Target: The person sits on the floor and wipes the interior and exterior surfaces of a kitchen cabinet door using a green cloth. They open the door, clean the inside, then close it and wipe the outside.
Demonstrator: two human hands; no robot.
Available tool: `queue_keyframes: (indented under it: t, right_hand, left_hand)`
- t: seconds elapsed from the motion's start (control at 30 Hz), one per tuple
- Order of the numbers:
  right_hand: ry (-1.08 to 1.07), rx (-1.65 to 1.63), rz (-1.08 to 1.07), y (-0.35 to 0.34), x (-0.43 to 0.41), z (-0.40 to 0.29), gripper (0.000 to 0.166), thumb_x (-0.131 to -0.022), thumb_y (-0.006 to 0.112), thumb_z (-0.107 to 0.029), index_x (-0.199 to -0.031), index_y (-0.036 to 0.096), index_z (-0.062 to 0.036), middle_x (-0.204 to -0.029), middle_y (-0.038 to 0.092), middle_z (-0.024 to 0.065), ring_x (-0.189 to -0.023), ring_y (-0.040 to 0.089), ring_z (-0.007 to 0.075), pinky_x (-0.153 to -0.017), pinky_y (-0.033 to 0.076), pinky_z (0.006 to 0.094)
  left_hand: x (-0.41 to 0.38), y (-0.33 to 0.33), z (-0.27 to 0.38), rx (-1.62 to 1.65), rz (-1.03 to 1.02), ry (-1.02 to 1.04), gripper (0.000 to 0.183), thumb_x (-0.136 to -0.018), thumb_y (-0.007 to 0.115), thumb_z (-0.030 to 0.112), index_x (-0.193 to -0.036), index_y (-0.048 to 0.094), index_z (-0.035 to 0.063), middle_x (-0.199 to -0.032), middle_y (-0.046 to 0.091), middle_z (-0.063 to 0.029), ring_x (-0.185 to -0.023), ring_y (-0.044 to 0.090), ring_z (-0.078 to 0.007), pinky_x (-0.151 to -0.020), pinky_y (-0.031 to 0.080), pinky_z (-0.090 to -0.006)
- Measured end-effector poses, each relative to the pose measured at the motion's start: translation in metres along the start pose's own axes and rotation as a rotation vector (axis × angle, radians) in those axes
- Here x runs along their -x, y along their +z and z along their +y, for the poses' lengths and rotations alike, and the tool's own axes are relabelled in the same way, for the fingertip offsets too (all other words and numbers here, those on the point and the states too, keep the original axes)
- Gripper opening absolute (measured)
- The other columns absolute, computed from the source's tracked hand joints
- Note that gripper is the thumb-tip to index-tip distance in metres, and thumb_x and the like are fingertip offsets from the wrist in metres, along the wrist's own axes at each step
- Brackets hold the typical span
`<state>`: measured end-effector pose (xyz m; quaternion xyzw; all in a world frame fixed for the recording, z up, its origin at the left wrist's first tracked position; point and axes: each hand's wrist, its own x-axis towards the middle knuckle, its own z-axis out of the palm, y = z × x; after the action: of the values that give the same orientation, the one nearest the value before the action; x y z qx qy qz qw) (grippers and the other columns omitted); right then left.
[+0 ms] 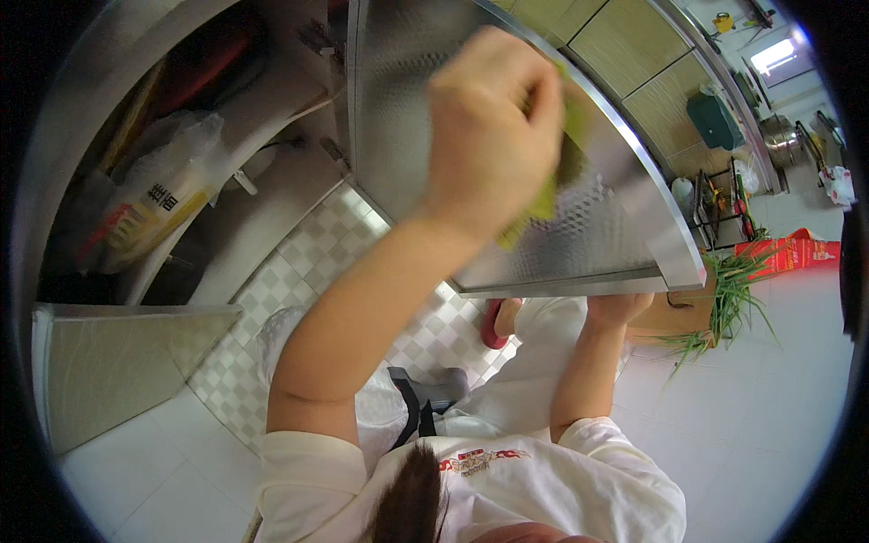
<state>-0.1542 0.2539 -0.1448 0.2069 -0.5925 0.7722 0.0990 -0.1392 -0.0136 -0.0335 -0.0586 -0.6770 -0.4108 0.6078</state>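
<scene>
My left hand (492,129) is closed around a yellow-green cloth (570,159) and is slightly blurred. It holds the cloth at the silvery, textured inner face of an open cabinet door (400,129); the hand hides part of the cloth. My right hand (618,307) grips the door's near edge by its metal-trimmed corner, with its fingers partly hidden behind the door. To the left stands the open cabinet, where a clear plastic packet of dried noodles (156,197) lies on a curved shelf (271,136).
A second open door (136,366) stands at the lower left. Checkered floor tiles (319,258) lie below, with a red slipper (494,326) on them. At right are a cardboard box (669,312) with green stalks (736,292), a red bag (787,254) and a dark rack (713,210).
</scene>
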Motion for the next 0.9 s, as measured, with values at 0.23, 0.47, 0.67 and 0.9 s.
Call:
queue_keyframes:
  t: [0.23, 0.47, 0.67, 0.9]
  right_hand:
    - [0.067, -0.441, -0.04, 0.007, -0.001, -0.002, 0.041, -0.094, 0.034, -0.03, -0.122, 0.045, -0.0017, -0.118, 0.05, 0.0108, -0.106, 0.051, 0.0254, -0.088, 0.044, 0.0369]
    - [-0.061, -0.181, -0.195, 0.002, -0.004, 0.0, 0.043, -0.094, 0.033, -0.032, -0.123, 0.044, -0.0026, -0.119, 0.051, 0.0101, -0.107, 0.05, 0.0253, -0.088, 0.043, 0.0378]
    - [0.086, -0.462, -0.065, 0.012, -0.002, -0.006, 0.037, -0.093, 0.039, -0.025, -0.121, 0.045, -0.0008, -0.117, 0.051, 0.0112, -0.105, 0.051, 0.0243, -0.087, 0.045, 0.0369]
    - [-0.139, 0.136, -0.014, -0.003, 0.0, 0.006, 0.035, -0.092, 0.039, -0.023, -0.118, 0.046, 0.0002, -0.114, 0.053, 0.0106, -0.1, 0.053, 0.023, -0.083, 0.047, 0.0352]
  left_hand:
    - [0.007, 0.001, 0.01, 0.05, -0.025, -0.052, 0.006, -0.071, 0.065, -0.002, -0.07, 0.059, -0.0008, -0.072, 0.061, -0.0103, -0.064, 0.06, -0.0204, -0.06, 0.046, -0.027]
    - [0.002, -0.001, 0.001, 0.029, 0.018, -0.098, 0.009, -0.071, 0.062, -0.002, -0.068, 0.054, 0.0001, -0.069, 0.057, -0.012, -0.062, 0.056, -0.0265, -0.055, 0.044, -0.0335]
    - [0.016, 0.006, 0.016, 0.083, -0.041, -0.045, 0.008, -0.071, 0.066, -0.001, -0.071, 0.058, -0.0011, -0.07, 0.06, -0.01, -0.062, 0.059, -0.0221, -0.058, 0.046, -0.0286]
    - [0.001, -0.006, -0.001, -0.035, 0.004, -0.107, 0.008, -0.07, 0.066, -0.001, -0.069, 0.058, -0.0014, -0.069, 0.06, -0.0099, -0.061, 0.058, -0.0195, -0.057, 0.045, -0.0273]
